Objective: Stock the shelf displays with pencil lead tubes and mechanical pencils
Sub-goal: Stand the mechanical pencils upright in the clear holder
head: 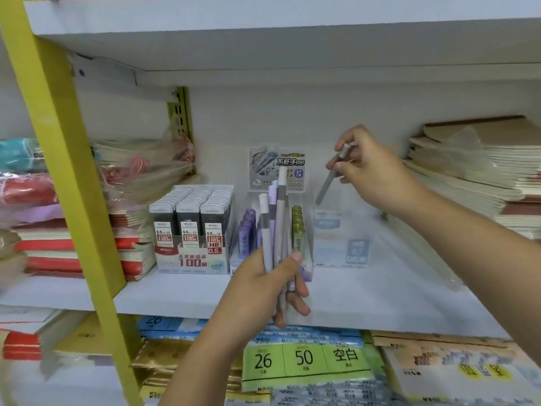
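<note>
My left hand (pixel 263 285) grips a bundle of mechanical pencils (pixel 276 218), grey, white and lilac, held upright in front of the shelf. My right hand (pixel 371 171) holds a single grey mechanical pencil (pixel 329 183), tip down, above a clear plastic display stand (pixel 342 238) that looks empty. Left of that stand sits a clear display (pixel 298 230) with purple and green lead tubes and a printed header card. Further left is a white box of black 0.5 HB lead tubes (pixel 191 227).
The white shelf board (pixel 366 300) carries stacks of notebooks at the far left (pixel 49 244) and right (pixel 480 168). A yellow-green upright post (pixel 67 171) crosses the left side. Packs of paper with green labels (pixel 304 358) lie on the shelf below.
</note>
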Demonstrator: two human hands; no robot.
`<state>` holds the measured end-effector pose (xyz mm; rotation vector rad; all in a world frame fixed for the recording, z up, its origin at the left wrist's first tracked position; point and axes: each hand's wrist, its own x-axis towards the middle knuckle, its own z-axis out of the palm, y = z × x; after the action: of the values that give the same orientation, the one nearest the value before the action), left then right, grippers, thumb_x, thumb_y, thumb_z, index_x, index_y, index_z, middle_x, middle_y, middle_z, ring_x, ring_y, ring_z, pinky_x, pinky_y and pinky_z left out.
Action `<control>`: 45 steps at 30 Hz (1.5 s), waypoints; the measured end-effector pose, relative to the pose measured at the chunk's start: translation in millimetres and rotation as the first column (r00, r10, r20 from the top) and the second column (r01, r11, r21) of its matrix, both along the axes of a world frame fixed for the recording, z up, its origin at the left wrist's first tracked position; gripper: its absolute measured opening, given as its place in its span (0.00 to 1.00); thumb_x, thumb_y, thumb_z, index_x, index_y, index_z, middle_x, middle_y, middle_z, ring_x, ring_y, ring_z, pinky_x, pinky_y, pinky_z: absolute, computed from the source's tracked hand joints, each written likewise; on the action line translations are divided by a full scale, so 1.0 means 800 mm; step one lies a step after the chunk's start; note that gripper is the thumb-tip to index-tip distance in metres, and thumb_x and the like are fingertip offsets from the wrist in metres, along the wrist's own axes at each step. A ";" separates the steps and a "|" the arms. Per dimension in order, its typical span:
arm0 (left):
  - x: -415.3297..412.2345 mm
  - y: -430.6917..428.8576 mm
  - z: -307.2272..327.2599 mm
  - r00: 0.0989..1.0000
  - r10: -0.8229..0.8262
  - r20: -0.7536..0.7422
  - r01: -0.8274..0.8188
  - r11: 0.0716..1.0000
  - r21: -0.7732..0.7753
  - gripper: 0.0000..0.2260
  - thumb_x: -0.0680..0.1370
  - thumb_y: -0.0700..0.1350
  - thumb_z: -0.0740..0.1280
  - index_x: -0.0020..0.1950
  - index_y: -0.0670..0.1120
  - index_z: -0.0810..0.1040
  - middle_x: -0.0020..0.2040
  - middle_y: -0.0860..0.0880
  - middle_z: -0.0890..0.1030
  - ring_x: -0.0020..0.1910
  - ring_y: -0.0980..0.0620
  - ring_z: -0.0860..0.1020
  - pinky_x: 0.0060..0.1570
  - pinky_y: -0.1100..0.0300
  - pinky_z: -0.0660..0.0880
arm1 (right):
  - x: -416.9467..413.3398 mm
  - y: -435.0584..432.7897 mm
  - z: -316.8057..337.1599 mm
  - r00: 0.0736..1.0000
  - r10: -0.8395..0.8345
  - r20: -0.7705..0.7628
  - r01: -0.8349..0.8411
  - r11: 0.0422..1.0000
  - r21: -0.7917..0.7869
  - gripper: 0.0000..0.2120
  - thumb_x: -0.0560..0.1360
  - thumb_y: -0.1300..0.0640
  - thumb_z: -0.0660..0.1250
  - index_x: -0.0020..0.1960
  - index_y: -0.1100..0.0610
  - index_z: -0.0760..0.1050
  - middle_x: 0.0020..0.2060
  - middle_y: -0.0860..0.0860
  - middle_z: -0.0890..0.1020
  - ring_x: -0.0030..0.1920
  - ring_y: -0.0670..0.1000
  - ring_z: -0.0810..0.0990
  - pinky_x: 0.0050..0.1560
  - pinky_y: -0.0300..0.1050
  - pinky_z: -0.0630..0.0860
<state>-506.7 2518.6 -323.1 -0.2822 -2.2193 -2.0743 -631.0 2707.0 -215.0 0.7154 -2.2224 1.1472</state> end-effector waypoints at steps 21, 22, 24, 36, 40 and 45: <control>-0.017 0.004 -0.003 0.999 0.036 0.032 -0.035 0.999 -0.022 0.15 0.82 0.50 0.63 0.46 0.39 0.76 0.38 0.43 0.85 0.24 0.52 0.79 0.22 0.62 0.73 | -0.074 -0.017 -0.023 0.991 -0.128 0.043 0.111 0.953 0.282 0.12 0.78 0.63 0.63 0.55 0.52 0.62 0.39 0.55 0.81 0.37 0.51 0.82 0.43 0.50 0.80; -0.016 0.003 -0.002 0.999 0.033 0.034 -0.033 0.999 -0.019 0.15 0.82 0.50 0.63 0.46 0.38 0.76 0.35 0.44 0.85 0.23 0.52 0.78 0.23 0.62 0.73 | -0.074 -0.017 -0.024 0.990 -0.131 0.045 0.114 0.954 0.276 0.12 0.77 0.62 0.64 0.54 0.52 0.63 0.38 0.54 0.80 0.37 0.52 0.83 0.42 0.49 0.80; -0.014 0.002 -0.002 0.999 0.027 0.038 -0.027 1.000 -0.013 0.17 0.82 0.50 0.63 0.45 0.37 0.76 0.32 0.46 0.83 0.22 0.53 0.77 0.23 0.62 0.73 | -0.075 -0.018 -0.023 0.988 -0.152 0.033 0.135 0.945 0.299 0.10 0.76 0.61 0.66 0.53 0.53 0.67 0.38 0.54 0.81 0.38 0.54 0.82 0.38 0.45 0.78; -0.002 0.000 -0.004 0.998 0.055 -0.006 -0.055 0.997 -0.046 0.16 0.82 0.51 0.63 0.48 0.38 0.77 0.31 0.48 0.82 0.23 0.56 0.77 0.26 0.63 0.75 | -0.021 -0.010 -0.006 0.926 -0.345 -0.152 0.372 0.772 0.515 0.26 0.80 0.44 0.58 0.75 0.53 0.62 0.67 0.62 0.70 0.66 0.63 0.69 0.64 0.52 0.67; -0.002 0.001 -0.006 0.996 0.082 -0.021 -0.081 0.997 0.019 0.17 0.82 0.52 0.63 0.48 0.37 0.78 0.31 0.48 0.82 0.23 0.55 0.77 0.25 0.63 0.75 | 0.037 0.021 -0.034 0.856 -0.500 0.129 0.254 0.625 0.738 0.38 0.68 0.26 0.59 0.74 0.40 0.59 0.78 0.53 0.49 0.74 0.60 0.60 0.70 0.53 0.62; -0.001 0.002 -0.014 0.991 0.134 -0.025 -0.130 0.983 0.128 0.16 0.81 0.52 0.64 0.51 0.38 0.76 0.31 0.48 0.81 0.26 0.53 0.77 0.23 0.61 0.72 | 0.080 0.018 -0.062 0.886 -0.415 0.205 0.215 0.763 0.610 0.07 0.76 0.46 0.68 0.52 0.44 0.74 0.78 0.50 0.50 0.57 0.52 0.77 0.54 0.40 0.68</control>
<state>-507.3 2520.2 -334.5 -0.1537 -2.0184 -2.1114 -567.2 2721.2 -264.4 0.3353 -2.8853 0.4275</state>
